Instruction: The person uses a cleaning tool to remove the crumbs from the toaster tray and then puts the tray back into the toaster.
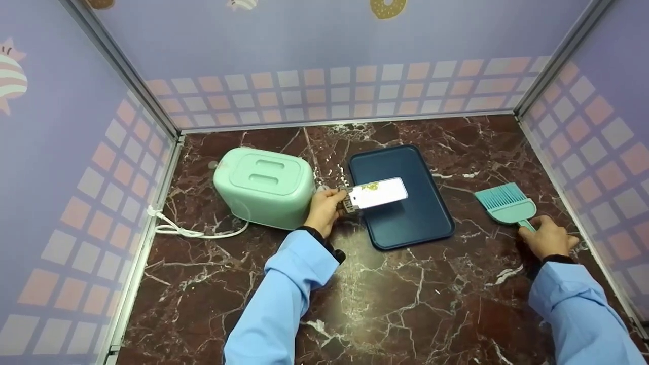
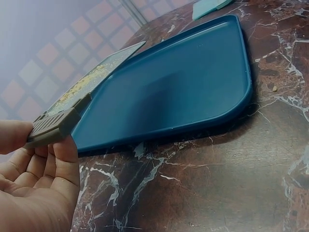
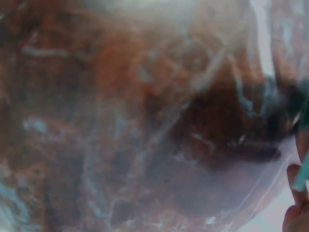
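My left hand (image 1: 323, 209) pinches the brown slotted handle of a flat, pale crumb tray (image 1: 388, 195) between thumb and fingers. Yellowish crumbs (image 2: 84, 83) lie along the crumb tray's surface in the left wrist view. It is held over the left part of a dark blue serving tray (image 1: 418, 223), casting a shadow there. At the far right, my right hand (image 1: 548, 237) grips the short handle of a mint-green brush (image 1: 507, 204), bristles pointing away from me. The right wrist view is blurred, with only some fingers (image 3: 294, 179) and a bit of green handle at its edge.
Just left of my left hand stands a mint-green toaster (image 1: 258, 190) with a lid on top. Its white cord (image 1: 197, 235) runs to the left wall. Small crumbs (image 1: 338, 175) are scattered on the marbled table (image 1: 385, 314) between toaster and serving tray. Patterned panels (image 1: 324, 50) enclose three sides.
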The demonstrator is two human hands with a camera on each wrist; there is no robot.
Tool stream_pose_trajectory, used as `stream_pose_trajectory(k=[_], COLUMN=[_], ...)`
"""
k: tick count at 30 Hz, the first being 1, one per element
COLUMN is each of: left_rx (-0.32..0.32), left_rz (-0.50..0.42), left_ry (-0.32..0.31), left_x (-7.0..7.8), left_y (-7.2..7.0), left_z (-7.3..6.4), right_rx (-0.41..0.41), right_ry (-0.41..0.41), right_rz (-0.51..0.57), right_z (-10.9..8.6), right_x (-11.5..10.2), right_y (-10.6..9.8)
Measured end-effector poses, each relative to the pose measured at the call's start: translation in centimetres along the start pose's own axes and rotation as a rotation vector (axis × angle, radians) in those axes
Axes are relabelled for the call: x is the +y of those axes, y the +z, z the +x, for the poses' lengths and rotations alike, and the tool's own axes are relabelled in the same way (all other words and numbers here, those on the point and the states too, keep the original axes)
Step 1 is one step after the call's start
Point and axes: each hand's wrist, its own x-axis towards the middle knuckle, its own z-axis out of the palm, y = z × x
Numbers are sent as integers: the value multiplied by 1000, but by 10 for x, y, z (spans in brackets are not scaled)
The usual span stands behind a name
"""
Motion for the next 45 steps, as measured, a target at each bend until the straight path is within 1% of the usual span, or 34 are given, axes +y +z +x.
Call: stream_pose_trajectory(k=[3,6,10,12,17,20,21,23,27,28,30,38,45], left_rx=[-4,6,8,-1,-12,-10,-9,-11,-22,-24,-20,-7,-9], left_rz=[-10,35,68,48,25,28,28,25,9,6,9,41,42], left_ry=[1,-6,-9,-4,2,2,3,5,13,15,15,13,6], left_x=[1,1,1,1,1,1,1,1,1,1,0,0,0], left_y=[0,-1,-1,0,-1,-2,-2,-2,-2,-2,-2,-3,-4], left_z=[0,1,1,1,1,0,0,-1,-1,-1,-1,-2,-3], right_rx=[-16,-2,77,121,201,247,262,286,308,309,307,330,266], right_ry=[24,83,182,230,274,265,257,228,143,121,77,-84,-161], right_rz=[142,297,531,679,890,939,936,848,539,480,402,291,196], right_z=[3,7,12,14,16,17,18,19,23,24,26,28,30], right_x=[-1,-6,-19,-28,-48,-57,-60,-64,-70,-71,-73,-85,-87], right_y=[-4,-8,-16,-21,-34,-38,-39,-41,-41,-40,-40,-35,-26])
